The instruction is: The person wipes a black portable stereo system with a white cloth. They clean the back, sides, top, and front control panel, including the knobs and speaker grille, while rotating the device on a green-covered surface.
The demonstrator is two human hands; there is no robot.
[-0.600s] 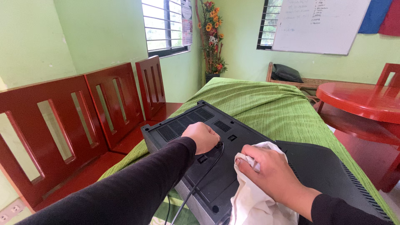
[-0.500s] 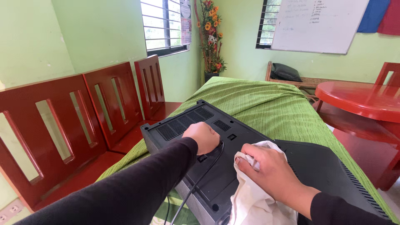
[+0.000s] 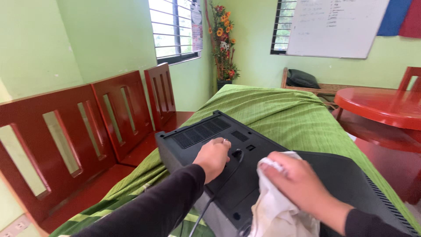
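A black television set lies face down on a table covered by a green cloth. My left hand rests on its back panel, fingers curled, just left of where the black power cord enters the casing. My right hand presses a bunched white rag against the panel to the right of the cord. The rag hangs down over the set's near edge. Both my arms wear black sleeves.
Red wooden benches line the left wall. A red round table and a red chair stand at the right. A whiteboard, a flower arrangement and a dark bag are at the back.
My left hand has slid back toward me, uncovering the cord's entry point. My right hand with the rag has shifted slightly right and blurs with motion. The camera view moved a little.
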